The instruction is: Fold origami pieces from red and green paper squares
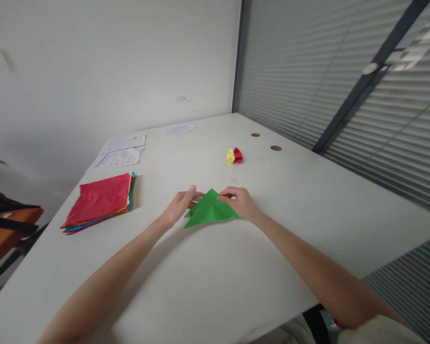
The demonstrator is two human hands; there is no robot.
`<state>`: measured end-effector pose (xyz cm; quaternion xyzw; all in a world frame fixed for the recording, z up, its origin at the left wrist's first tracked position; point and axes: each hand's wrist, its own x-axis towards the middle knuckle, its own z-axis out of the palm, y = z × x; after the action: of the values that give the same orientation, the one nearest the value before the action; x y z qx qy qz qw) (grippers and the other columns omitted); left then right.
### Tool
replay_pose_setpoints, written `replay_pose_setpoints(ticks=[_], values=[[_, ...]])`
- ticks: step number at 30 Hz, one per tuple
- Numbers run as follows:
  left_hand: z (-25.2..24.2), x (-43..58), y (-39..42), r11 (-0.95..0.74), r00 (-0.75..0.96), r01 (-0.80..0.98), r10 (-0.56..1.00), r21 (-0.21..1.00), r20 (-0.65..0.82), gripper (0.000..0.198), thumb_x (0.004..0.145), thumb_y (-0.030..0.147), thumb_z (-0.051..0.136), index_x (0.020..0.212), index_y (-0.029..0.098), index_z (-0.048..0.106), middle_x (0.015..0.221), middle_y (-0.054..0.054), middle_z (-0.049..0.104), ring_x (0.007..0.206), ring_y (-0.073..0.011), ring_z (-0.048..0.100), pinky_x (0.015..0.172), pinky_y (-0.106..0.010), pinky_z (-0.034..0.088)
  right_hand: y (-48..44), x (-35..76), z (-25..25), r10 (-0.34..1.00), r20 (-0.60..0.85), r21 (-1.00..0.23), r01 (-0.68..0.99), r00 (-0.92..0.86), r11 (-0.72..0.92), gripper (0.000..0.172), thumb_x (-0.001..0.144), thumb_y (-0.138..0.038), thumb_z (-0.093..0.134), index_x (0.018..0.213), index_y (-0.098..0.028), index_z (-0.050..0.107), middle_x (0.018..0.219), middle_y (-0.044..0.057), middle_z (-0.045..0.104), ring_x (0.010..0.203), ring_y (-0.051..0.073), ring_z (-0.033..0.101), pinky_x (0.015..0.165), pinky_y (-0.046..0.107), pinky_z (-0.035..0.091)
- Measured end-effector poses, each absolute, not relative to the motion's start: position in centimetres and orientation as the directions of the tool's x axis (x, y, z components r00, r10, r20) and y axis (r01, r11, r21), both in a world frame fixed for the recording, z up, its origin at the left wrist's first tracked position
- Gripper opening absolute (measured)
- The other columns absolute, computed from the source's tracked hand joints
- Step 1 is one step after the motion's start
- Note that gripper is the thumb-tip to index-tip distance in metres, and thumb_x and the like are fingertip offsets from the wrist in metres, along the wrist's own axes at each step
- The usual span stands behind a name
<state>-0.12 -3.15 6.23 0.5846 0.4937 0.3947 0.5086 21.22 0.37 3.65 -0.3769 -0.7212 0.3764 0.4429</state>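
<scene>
A green sheet of paper (212,210), folded into a triangle with layered flaps, is between my two hands over the table. My right hand (241,201) pinches its right slope close to the peak, thumb and index finger together. At the left slope is my left hand (180,208), its thumb raised off the paper. The other fingers of that hand are stretched out and reach behind the green paper, so their tips are partly hidden. Farther back on the table lies a small folded paper piece (238,155), half yellow and half red.
To the left sits a stack of coloured paper (102,198), red on top. Printed sheets (120,157) lie by the wall, with another sheet (179,131) farther along. Two holes (276,148) pierce the white table (186,282) near the blinds. An orange chair (10,229) stands left.
</scene>
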Motion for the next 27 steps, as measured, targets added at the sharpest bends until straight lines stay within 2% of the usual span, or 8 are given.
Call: replay_pose_setpoints(ticks=[3, 5, 7, 10, 14, 19, 27], values=[[5.4, -0.1, -3.0, -0.027, 0.226, 0.231, 0.974, 0.973, -0.026, 0.054, 0.068, 0.051, 0.074, 0.107, 0.014, 0.069, 0.087, -0.01, 0.073, 0.072, -0.0205, 0.066, 0.064, -0.03, 0.05, -0.1, 20.9, 3.6, 0.855, 0.367, -0.867, 0.199, -0.366, 0.457, 0.019, 0.077, -0.038, 0.068, 0.069, -0.022, 0.074, 0.068, 0.002, 0.069, 0.062, 0.015, 0.058, 0.064, 0.029, 0.045], [4.9, 0.0, -3.1, -0.091, 0.285, 0.317, 0.959, 0.944, -0.004, 0.039, 0.067, 0.041, 0.076, 0.095, 0.014, 0.071, 0.077, -0.005, 0.07, 0.064, -0.0161, 0.061, 0.058, -0.026, 0.046, -0.6, 20.5, 3.6, 0.831, 0.376, -0.856, 0.19, -0.41, 0.481, 0.018, 0.078, -0.037, 0.067, 0.07, -0.022, 0.073, 0.068, 0.002, 0.068, 0.063, 0.015, 0.057, 0.065, 0.029, 0.045], [4.5, 0.1, -3.3, -0.126, 0.339, 0.389, 0.941, 0.913, -0.014, 0.024, 0.072, 0.037, 0.07, 0.076, 0.014, 0.07, 0.062, 0.0, 0.061, 0.055, -0.0119, 0.052, 0.051, -0.023, 0.04, -1.0, 20.3, 3.6, 0.812, 0.381, -0.847, 0.185, -0.443, 0.498, 0.018, 0.08, -0.035, 0.066, 0.071, -0.021, 0.073, 0.069, 0.002, 0.068, 0.064, 0.015, 0.057, 0.065, 0.028, 0.045], [4.7, 0.2, -3.4, -0.139, 0.343, 0.44, 0.939, 0.887, -0.023, 0.025, 0.077, 0.037, 0.063, 0.066, 0.014, 0.066, 0.052, 0.004, 0.048, 0.049, -0.0088, 0.041, 0.046, -0.021, 0.03, -0.9, 20.4, 3.4, 0.809, 0.367, -0.849, 0.191, -0.459, 0.493, 0.016, 0.08, -0.033, 0.065, 0.072, -0.021, 0.073, 0.07, 0.002, 0.068, 0.065, 0.015, 0.057, 0.065, 0.028, 0.044], [5.2, 0.1, -3.3, -0.146, 0.263, 0.427, 0.964, 0.892, 0.032, 0.031, 0.076, 0.04, 0.061, 0.059, 0.014, 0.062, 0.05, 0.004, 0.041, 0.049, -0.0084, 0.036, 0.044, -0.02, 0.025, -0.4, 20.6, 3.0, 0.832, 0.324, -0.868, 0.208, -0.45, 0.45, 0.017, 0.079, -0.034, 0.065, 0.072, -0.02, 0.073, 0.069, 0.002, 0.069, 0.063, 0.015, 0.057, 0.063, 0.028, 0.044], [5.0, -0.5, -2.7, -0.141, 0.097, 0.412, 0.989, 0.9, 0.11, 0.034, 0.073, 0.044, 0.064, 0.058, 0.014, 0.061, 0.049, 0.004, 0.039, 0.047, -0.0077, 0.032, 0.043, -0.021, 0.021, 0.1, 21.0, 2.9, 0.856, 0.299, -0.864, 0.262, -0.421, 0.431, 0.02, 0.08, -0.036, 0.065, 0.071, -0.019, 0.072, 0.069, 0.003, 0.07, 0.062, 0.014, 0.057, 0.063, 0.028, 0.044], [4.4, -2.1, -1.3, -0.079, -0.058, 0.392, 0.992, 0.917, 0.111, 0.036, 0.068, 0.048, 0.068, 0.063, 0.013, 0.064, 0.051, 0.004, 0.045, 0.046, -0.0075, 0.035, 0.043, -0.02, 0.022, 1.6, 22.3, 2.8, 0.858, 0.241, -0.843, 0.34, -0.453, 0.417, 0.022, 0.08, -0.035, 0.063, 0.076, -0.016, 0.073, 0.072, 0.005, 0.072, 0.063, 0.015, 0.059, 0.064, 0.028, 0.046]])
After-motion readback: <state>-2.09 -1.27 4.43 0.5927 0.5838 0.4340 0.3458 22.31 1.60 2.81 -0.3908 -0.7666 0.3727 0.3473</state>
